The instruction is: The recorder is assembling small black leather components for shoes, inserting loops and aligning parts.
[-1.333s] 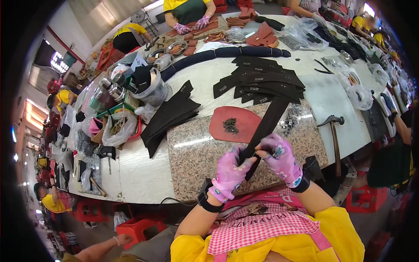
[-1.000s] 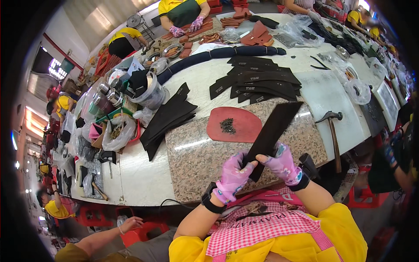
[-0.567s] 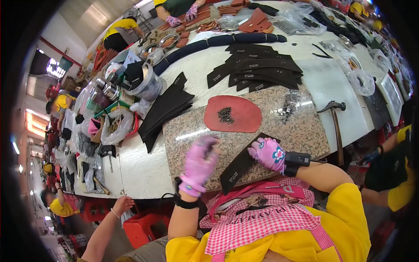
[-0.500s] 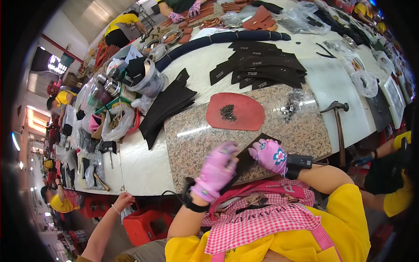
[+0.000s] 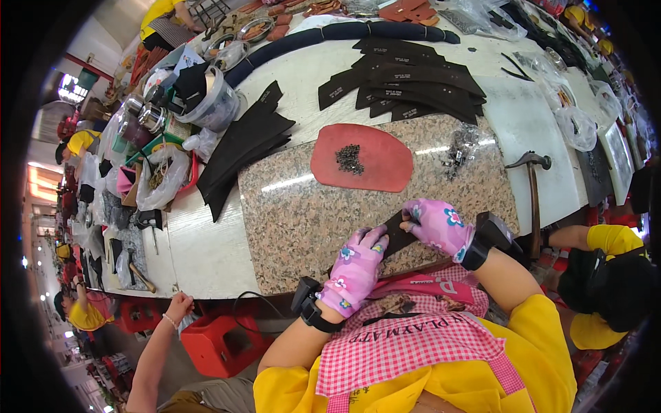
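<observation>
Both my hands wear pink flowered gloves. My left hand (image 5: 356,265) grips the near left part of a dark flat piece (image 5: 399,236), leather or fabric. My right hand (image 5: 441,224) pinches the same piece at its far right side, fingers bent over it. The piece slants across the front edge of a speckled granite slab (image 5: 282,234), partly hidden by the gloves. Beyond my hands, a red pad (image 5: 382,164) on the slab carries a heap of small dark metal bits (image 5: 349,159). More small shiny bits (image 5: 454,157) lie on the slab to its right.
A hammer (image 5: 533,196) lies right of the slab. Dark cut pieces are stacked behind (image 5: 406,79) and at the left (image 5: 244,148). A clear bucket (image 5: 217,103) and bagged supplies crowd the left. Another person's arm (image 5: 155,344) is at lower left, by a red stool (image 5: 220,347).
My left hand, raised and blurred before, has come down onto the dark piece. My right hand has shifted slightly up and stays on the piece. The view has tilted down a little.
</observation>
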